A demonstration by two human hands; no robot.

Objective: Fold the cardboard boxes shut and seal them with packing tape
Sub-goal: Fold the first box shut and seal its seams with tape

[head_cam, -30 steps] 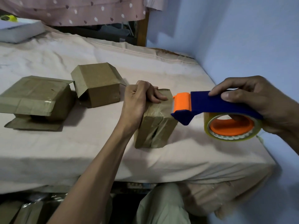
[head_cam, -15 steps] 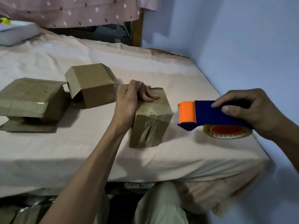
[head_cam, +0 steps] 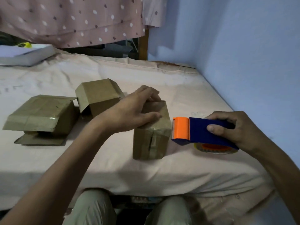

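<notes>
A person's left hand (head_cam: pixel 138 109) lies on top of a taped cardboard box (head_cam: pixel 151 133) standing near the front edge of a cloth-covered bed (head_cam: pixel 113 168), forearm reaching in from the lower left, fingers extended over the box's top and far edge, thumb flat along its upper face. Just right of the box, the right hand (head_cam: pixel 233 129) grips a blue-and-orange tape dispenser (head_cam: pixel 199 132), fingers curled over its body and thumb pressed to its near side; the dispenser rests on the bed toward the right edge, its orange end close beside the box, whether touching is unclear. A roll of clear tape (head_cam: pixel 214 147) shows beneath it. Two more cardboard boxes sit toward the left edge: one with open flaps (head_cam: pixel 97 96), and a flatter one (head_cam: pixel 40 114), touching side by side. A white box (head_cam: pixel 26 54) lies at the far left corner.
</notes>
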